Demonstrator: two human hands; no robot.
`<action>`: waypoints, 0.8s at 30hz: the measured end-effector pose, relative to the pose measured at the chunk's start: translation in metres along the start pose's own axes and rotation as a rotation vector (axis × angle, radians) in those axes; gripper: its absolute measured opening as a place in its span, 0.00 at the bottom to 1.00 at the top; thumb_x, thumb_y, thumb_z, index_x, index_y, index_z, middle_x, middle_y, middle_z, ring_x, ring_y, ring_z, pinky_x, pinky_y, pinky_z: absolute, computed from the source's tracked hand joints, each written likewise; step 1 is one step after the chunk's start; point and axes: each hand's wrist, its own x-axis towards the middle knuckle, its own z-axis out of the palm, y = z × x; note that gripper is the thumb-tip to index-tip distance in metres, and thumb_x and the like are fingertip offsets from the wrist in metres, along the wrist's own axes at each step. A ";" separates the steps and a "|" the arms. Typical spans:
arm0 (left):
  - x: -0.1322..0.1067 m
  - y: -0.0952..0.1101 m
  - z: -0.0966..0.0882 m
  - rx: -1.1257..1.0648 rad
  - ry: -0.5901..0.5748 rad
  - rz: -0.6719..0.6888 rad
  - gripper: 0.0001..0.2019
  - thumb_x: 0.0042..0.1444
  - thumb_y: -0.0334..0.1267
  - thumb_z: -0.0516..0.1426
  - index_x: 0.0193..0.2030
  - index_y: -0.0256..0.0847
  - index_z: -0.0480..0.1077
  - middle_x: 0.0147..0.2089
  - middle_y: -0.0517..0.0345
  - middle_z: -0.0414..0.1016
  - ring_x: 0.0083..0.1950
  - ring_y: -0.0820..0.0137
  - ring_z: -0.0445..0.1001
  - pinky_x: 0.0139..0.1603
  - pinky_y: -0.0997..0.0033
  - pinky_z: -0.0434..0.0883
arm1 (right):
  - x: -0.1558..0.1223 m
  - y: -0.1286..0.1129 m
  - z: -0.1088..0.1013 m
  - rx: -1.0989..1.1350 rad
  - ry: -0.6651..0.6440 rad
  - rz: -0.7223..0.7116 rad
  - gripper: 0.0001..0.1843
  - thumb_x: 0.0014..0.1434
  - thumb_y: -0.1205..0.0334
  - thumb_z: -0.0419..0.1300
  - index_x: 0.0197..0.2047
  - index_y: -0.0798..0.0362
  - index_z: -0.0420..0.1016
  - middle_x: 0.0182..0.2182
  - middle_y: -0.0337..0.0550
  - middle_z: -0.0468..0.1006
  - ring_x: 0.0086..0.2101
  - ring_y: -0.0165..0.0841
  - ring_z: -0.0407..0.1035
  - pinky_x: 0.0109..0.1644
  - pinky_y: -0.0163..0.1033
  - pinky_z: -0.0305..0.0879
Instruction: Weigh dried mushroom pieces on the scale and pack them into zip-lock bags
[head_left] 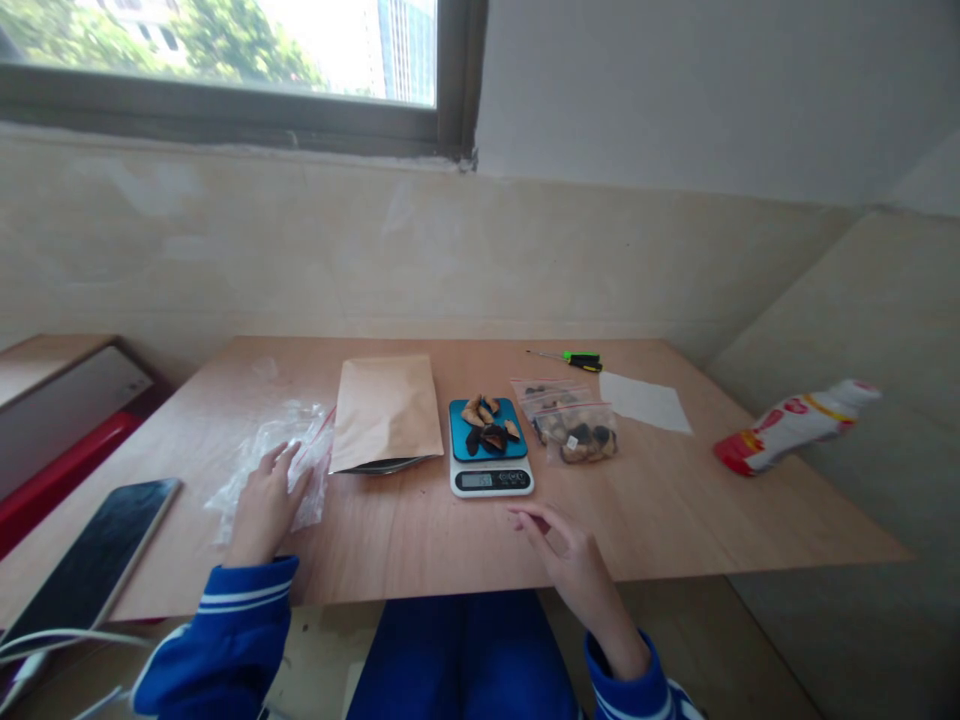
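Observation:
My left hand (pixel 266 500) lies with spread fingers on a pile of clear plastic bags (pixel 307 480). Right of it is a brown paper pouch (pixel 388 410), its mouth facing me and slightly parted. A small kitchen scale (pixel 456 462) with a blue top stands at the middle, bearing several dried mushroom pieces (pixel 491 430); its display is lit, the digits hard to read. Just in front of the scale's right corner, my right hand (pixel 566 550) has thumb and fingertips drawn together; anything between them is too small to make out.
Zip bags of dried pieces (pixel 577 430) lie right of the scale. Behind them are a green-black screwdriver (pixel 577 358) and white paper (pixel 645 400). A bottle (pixel 791 430) appears tilted at right. A phone (pixel 97 550) and white cable (pixel 71 634) are at left.

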 end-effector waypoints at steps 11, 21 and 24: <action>0.003 0.008 -0.016 -0.078 -0.045 -0.217 0.15 0.55 0.51 0.48 0.33 0.43 0.68 0.37 0.51 0.74 0.37 0.60 0.72 0.39 0.63 0.67 | 0.000 -0.009 0.002 0.038 -0.027 0.000 0.11 0.65 0.60 0.53 0.42 0.51 0.77 0.34 0.41 0.80 0.35 0.32 0.75 0.41 0.34 0.69; 0.007 0.045 -0.047 -0.188 0.254 -0.155 0.19 0.61 0.51 0.46 0.41 0.41 0.72 0.36 0.53 0.73 0.33 0.65 0.70 0.37 0.64 0.66 | 0.008 -0.049 0.021 0.136 -0.147 -0.055 0.10 0.64 0.60 0.54 0.41 0.50 0.77 0.34 0.42 0.80 0.38 0.34 0.74 0.45 0.37 0.68; -0.006 0.082 -0.060 -0.285 0.362 -0.078 0.16 0.59 0.50 0.53 0.40 0.41 0.74 0.34 0.58 0.71 0.29 0.71 0.66 0.34 0.68 0.65 | 0.015 -0.062 0.032 0.259 -0.120 -0.006 0.12 0.65 0.58 0.53 0.43 0.50 0.76 0.36 0.43 0.80 0.39 0.34 0.73 0.44 0.37 0.69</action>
